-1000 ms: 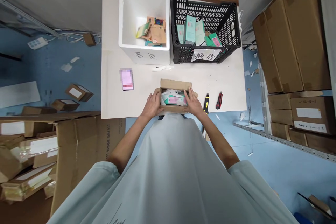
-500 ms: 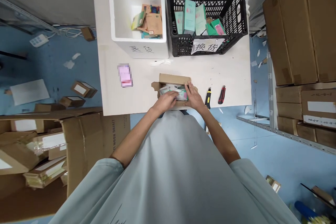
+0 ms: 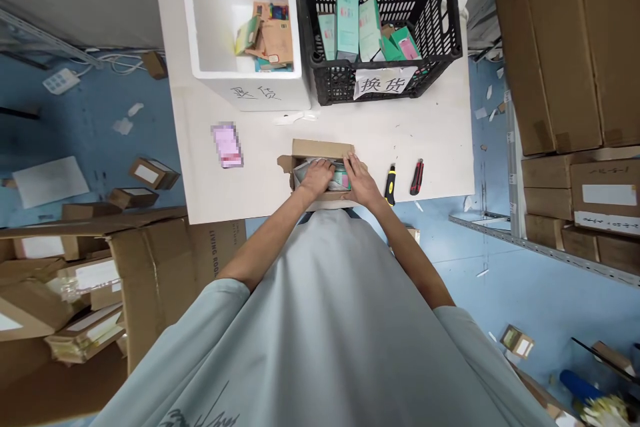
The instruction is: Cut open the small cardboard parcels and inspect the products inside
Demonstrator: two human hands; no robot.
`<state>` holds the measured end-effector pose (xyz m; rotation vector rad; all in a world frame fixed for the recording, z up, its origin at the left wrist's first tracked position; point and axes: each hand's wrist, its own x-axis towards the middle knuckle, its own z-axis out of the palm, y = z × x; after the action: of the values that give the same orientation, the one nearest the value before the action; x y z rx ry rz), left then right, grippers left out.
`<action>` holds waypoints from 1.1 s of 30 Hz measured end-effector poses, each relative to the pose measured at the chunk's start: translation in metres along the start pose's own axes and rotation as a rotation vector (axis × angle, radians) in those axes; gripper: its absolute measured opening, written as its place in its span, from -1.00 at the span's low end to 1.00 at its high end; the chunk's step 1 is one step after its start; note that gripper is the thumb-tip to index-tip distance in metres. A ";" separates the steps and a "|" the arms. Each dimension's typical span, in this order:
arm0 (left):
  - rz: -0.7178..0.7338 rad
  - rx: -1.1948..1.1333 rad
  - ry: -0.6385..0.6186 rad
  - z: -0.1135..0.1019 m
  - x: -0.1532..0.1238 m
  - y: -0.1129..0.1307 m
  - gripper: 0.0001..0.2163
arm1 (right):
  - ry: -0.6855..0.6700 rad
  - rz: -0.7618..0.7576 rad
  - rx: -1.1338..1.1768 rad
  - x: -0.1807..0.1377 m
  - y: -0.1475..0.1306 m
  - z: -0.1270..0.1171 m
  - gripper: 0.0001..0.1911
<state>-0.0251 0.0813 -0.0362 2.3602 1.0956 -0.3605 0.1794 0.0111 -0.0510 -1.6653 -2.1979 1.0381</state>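
Note:
A small open cardboard box (image 3: 323, 146) lies at the table's front edge, its flaps spread. Inside show crumpled pale wrapping (image 3: 301, 172) and a green-and-pink carton (image 3: 342, 178). My left hand (image 3: 319, 177) reaches into the box over the wrapping, fingers bent downward; whatever lies under the fingertips is hidden. With fingers along its right wall, my right hand (image 3: 361, 181) grips the box. Right of that hand lie a black-and-yellow utility knife (image 3: 390, 185) and a red-and-black one (image 3: 417, 177).
At the back of the white table (image 3: 260, 180) stand a white foam bin (image 3: 257, 95) with small packets and a black crate (image 3: 385, 65) with green cartons. A pixelated pink item (image 3: 228, 145) lies left. A large carton (image 3: 150, 280) of parcels stands left, stacked boxes (image 3: 555, 47) right.
My left hand has moved a little further into the box, and the wrapping now lies more to its left. My right hand stays at the right wall. The whole view has shifted slightly.

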 end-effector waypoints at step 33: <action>-0.075 -0.129 0.259 -0.078 -0.056 0.005 -0.46 | 0.271 0.069 0.280 -0.012 -0.039 -0.044 0.51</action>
<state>-0.0547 0.0856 0.0547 2.3001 1.2870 -0.0073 0.1774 0.0138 0.0094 -1.6528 -1.7507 1.0143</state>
